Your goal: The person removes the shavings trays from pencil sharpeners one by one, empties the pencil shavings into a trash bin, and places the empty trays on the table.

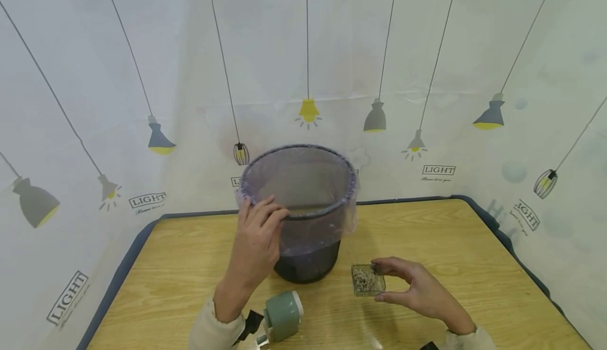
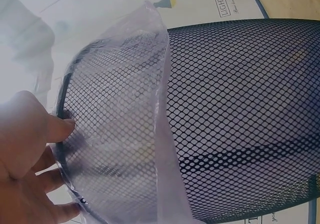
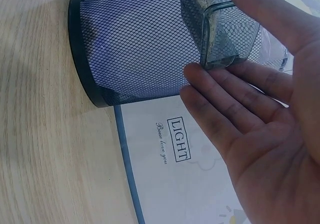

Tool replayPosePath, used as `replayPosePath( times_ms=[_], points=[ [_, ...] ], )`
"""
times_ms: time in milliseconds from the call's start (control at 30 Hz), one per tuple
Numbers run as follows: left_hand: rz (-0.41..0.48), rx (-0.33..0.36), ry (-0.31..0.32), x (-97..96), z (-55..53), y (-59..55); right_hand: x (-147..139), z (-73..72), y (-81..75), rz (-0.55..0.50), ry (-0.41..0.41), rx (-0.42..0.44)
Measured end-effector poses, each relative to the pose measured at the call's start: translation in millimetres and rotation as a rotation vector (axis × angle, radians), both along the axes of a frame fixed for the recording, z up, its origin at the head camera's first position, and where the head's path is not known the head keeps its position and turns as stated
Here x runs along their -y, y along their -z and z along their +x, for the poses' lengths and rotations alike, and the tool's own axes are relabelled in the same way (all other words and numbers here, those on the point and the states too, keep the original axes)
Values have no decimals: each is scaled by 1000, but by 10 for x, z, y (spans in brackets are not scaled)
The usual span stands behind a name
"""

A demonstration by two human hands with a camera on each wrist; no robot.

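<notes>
Our left hand [image 1: 253, 239] grips the purple bag [image 1: 308, 234] over the mesh bin [image 1: 307, 271]'s rim; we should brace it. Just right of the bin, the clear box [image 1: 370, 293] of grains [image 1: 363, 280] is pinched in our right hand [image 1: 417, 289]; we should keep it level.

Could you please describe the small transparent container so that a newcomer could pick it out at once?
Find the black mesh bin with a purple bag over its rim. In the head view, right of its base, the right grip holds the small transparent container. Unlike the opaque green object nearby, it is see-through and square, with pale speckled bits inside.
</notes>
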State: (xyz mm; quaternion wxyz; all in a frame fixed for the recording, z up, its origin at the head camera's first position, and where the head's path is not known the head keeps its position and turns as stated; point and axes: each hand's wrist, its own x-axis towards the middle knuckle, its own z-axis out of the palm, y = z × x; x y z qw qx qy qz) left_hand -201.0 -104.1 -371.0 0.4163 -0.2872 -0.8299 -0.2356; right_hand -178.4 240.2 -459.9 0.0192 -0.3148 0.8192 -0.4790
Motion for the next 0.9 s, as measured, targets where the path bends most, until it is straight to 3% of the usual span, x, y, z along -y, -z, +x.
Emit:
replayPosePath(
  times_ms=[367,900],
  points=[
    [21,2,28,24,60,25,2,-2,-19,-3,-12,-14],
    [55,-3,58,37,135,30,8,3,-54,12,39,-51]
  ],
)
